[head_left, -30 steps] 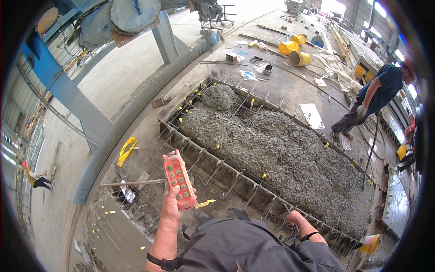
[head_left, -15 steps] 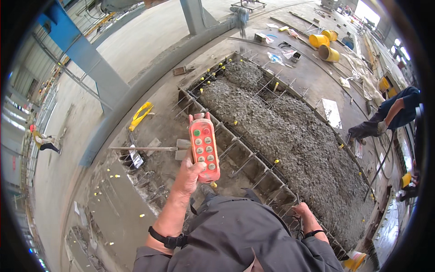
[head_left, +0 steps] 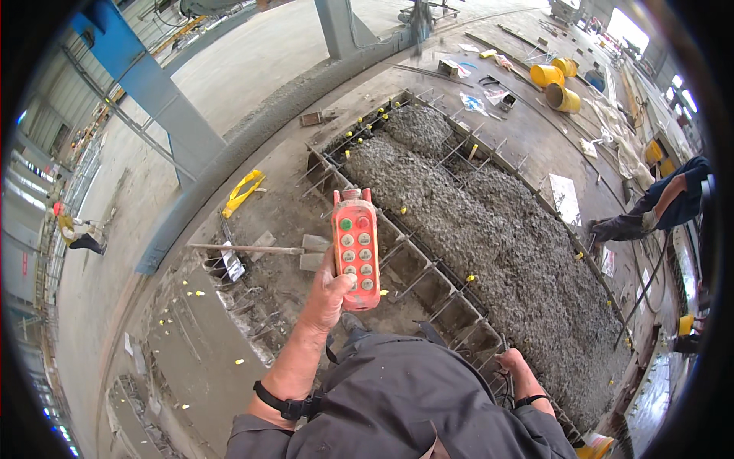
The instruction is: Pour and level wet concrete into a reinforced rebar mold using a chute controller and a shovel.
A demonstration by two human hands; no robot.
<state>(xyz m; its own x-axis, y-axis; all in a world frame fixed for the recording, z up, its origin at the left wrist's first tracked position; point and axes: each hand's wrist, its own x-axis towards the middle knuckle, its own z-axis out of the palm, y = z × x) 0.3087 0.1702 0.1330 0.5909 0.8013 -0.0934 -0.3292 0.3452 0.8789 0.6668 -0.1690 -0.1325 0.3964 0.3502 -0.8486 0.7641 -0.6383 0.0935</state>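
My left hand (head_left: 325,297) grips an orange-red crane remote control (head_left: 356,252), held upright before my body. Its face carries two columns of round buttons, green and red at the top, pale below. The thumb lies across a lower left button. My right hand (head_left: 512,359) is low at the near side of a long steel mould (head_left: 451,297), its fingers curled by some dark cables or wires (head_left: 502,384). What it grasps is too small to make out. Wet grey concrete (head_left: 489,229) lies heaped in the mould, with rebar ends sticking out along the sides.
A co-worker's gloved hand (head_left: 614,228) reaches toward the mould's far edge. Left lie a smoothed concrete slab (head_left: 200,344), a long-handled tool (head_left: 252,249) and a yellow strap (head_left: 243,193). Yellow buckets (head_left: 563,98) stand at the back right. A blue steel column (head_left: 145,84) rises at left.
My view has shifted slightly, so the scene sits a little farther right. The remote stays in my left hand, thumb on its lower buttons. My right hand keeps its place by the mould.
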